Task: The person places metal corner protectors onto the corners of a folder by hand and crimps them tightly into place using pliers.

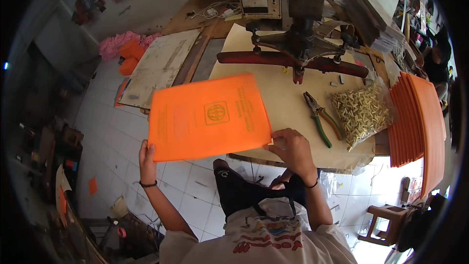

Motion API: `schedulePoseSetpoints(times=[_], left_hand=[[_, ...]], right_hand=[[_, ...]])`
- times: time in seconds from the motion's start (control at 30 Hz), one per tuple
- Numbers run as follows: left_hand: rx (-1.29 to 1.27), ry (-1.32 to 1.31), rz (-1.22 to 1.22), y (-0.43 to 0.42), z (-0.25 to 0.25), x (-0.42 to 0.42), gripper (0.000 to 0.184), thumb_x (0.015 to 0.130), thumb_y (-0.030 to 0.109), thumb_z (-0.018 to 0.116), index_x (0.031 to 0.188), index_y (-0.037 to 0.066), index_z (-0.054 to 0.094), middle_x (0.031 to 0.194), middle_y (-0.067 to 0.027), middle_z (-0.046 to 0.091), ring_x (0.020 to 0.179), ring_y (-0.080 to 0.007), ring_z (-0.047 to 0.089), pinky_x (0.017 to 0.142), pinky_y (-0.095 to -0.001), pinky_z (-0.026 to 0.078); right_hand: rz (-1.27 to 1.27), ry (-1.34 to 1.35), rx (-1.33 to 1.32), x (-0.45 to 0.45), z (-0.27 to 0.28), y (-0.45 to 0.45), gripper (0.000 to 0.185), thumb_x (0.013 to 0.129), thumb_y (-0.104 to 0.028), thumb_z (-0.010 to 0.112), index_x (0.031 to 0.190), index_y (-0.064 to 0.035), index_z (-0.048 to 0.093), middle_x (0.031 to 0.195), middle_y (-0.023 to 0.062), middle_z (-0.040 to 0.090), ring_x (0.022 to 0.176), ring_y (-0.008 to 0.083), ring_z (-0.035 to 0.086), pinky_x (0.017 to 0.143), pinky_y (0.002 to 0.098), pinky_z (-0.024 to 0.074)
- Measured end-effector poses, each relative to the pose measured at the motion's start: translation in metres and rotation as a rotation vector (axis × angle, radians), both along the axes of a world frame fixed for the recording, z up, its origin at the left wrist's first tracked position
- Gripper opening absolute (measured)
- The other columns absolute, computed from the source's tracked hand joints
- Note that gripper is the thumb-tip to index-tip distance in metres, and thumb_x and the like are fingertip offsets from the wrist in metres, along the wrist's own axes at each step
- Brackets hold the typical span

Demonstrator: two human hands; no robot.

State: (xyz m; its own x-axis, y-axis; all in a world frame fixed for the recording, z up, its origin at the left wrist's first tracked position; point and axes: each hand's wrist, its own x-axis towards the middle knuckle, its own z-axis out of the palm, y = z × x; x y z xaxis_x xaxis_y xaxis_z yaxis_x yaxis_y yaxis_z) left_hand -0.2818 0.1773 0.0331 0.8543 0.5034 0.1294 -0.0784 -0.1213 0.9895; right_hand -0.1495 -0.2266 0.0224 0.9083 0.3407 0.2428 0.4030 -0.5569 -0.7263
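Note:
An orange folder (195, 122) with a printed emblem and lettering is held up in front of me, over the near left part of the worktable. My left hand (147, 158) grips its lower left corner, thumb on the front face. At the lower right corner, my right hand (293, 149) pinches the edge between thumb and fingers. To the right of the folder, pliers (322, 120) with green and orange handles lie on the table. A clear plastic bag (362, 110) full of small brass-coloured metal pieces lies beside them.
Above the table stands a machine with a long dark red bar (293, 62). A tall stack of orange folders (415, 122) sits at the right. Wrapped bundles (373, 17) are piled behind. A wooden stool (386, 226) is at lower right. Another person (437, 63) shows at far right.

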Motion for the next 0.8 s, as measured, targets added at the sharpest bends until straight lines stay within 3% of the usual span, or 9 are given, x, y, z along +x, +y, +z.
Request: schedulePoseSetpoints(times=[0.03, 0.1, 0.17, 0.27, 0.37, 0.47, 0.57, 0.8], left_hand=[[0.012, 0.017, -0.055, 0.016, -0.005, 0.006, 0.023, 0.102, 0.029, 0.053, 0.101, 0.005, 0.051, 0.092, -0.0003, 0.052, 0.085, -0.0091, 0.05, 0.075, -0.0249, 0.044], [0.035, 0.059, -0.169, 0.044, -0.012, 0.022, 0.026, 0.102, 0.029, 0.053, 0.107, 0.004, 0.053, 0.091, -0.0042, 0.057, 0.078, -0.0151, 0.06, 0.065, -0.0324, 0.053], [0.014, 0.133, -0.24, 0.037, 0.003, 0.042, 0.028, 0.102, 0.032, 0.053, 0.106, 0.004, 0.054, 0.086, -0.0071, 0.058, 0.063, -0.0179, 0.06, 0.055, -0.0342, 0.053], [0.066, 0.324, -0.222, 0.047, -0.001, 0.065, 0.031, 0.101, 0.034, 0.054, 0.102, 0.003, 0.055, 0.076, -0.0051, 0.058, 0.061, -0.018, 0.06, 0.054, -0.0306, 0.051], [0.382, 0.537, -0.134, 0.07, -0.009, 0.091, 0.042, 0.099, 0.042, 0.055, 0.087, 0.003, 0.059, 0.064, -0.0053, 0.058, 0.06, -0.0212, 0.06, 0.058, -0.0335, 0.05], [0.996, 0.633, 0.066, 0.072, -0.002, 0.108, 0.057, 0.096, 0.055, 0.051, 0.077, 0.004, 0.065, 0.06, -0.0079, 0.061, 0.063, -0.0269, 0.063, 0.062, -0.0405, 0.052], [1.137, 0.643, 0.292, 0.06, 0.007, 0.125, 0.063, 0.094, 0.062, 0.048, 0.077, 0.004, 0.07, 0.067, -0.0131, 0.066, 0.069, -0.0323, 0.065, 0.068, -0.0457, 0.051], [0.899, 0.448, 0.42, 0.04, -0.013, 0.124, 0.054, 0.093, 0.054, 0.056, 0.094, 0.004, 0.075, 0.083, -0.0141, 0.072, 0.079, -0.033, 0.068, 0.073, -0.0432, 0.052]], right_hand=[[-0.042, -0.057, 0.037, -0.007, 0.002, 0.006, 0.029, 0.072, -0.026, 0.084, 0.089, -0.0066, 0.071, 0.082, 0.0075, 0.069, 0.076, 0.0279, 0.067, 0.068, 0.0379, 0.0526], [-0.103, -0.09, 0.05, -0.011, -0.004, 0.015, 0.03, 0.071, -0.027, 0.084, 0.088, -0.0071, 0.071, 0.08, 0.0072, 0.068, 0.075, 0.0273, 0.067, 0.066, 0.0378, 0.0522], [-0.154, -0.137, 0.029, -0.014, -0.007, 0.021, 0.032, 0.07, -0.031, 0.085, 0.086, -0.0079, 0.07, 0.078, 0.0048, 0.067, 0.071, 0.0247, 0.066, 0.063, 0.0369, 0.0511], [-0.225, -0.147, -0.02, -0.012, -0.007, 0.031, 0.031, 0.069, -0.031, 0.085, 0.083, -0.0086, 0.07, 0.075, 0.0015, 0.067, 0.07, 0.0218, 0.066, 0.06, 0.036, 0.0503], [-0.203, -0.19, 0.004, -0.008, -0.012, 0.037, 0.034, 0.068, -0.032, 0.085, 0.089, -0.0112, 0.068, 0.072, -0.0029, 0.066, 0.068, 0.0191, 0.065, 0.057, 0.0354, 0.0497], [-0.171, -0.225, -0.002, -0.003, -0.015, 0.04, 0.037, 0.068, -0.033, 0.085, 0.093, -0.0123, 0.067, 0.073, -0.0037, 0.066, 0.069, 0.0188, 0.065, 0.058, 0.0353, 0.05], [-0.097, -0.187, -0.025, -0.002, -0.011, 0.04, 0.038, 0.068, -0.032, 0.085, 0.094, -0.0122, 0.067, 0.075, -0.0033, 0.068, 0.071, 0.0187, 0.065, 0.059, 0.0351, 0.0511], [0.078, -0.139, 0.046, 0.009, -0.006, 0.031, 0.035, 0.071, -0.027, 0.084, 0.096, -0.0097, 0.068, 0.08, -0.0005, 0.072, 0.074, 0.019, 0.067, 0.065, 0.0337, 0.0535]])
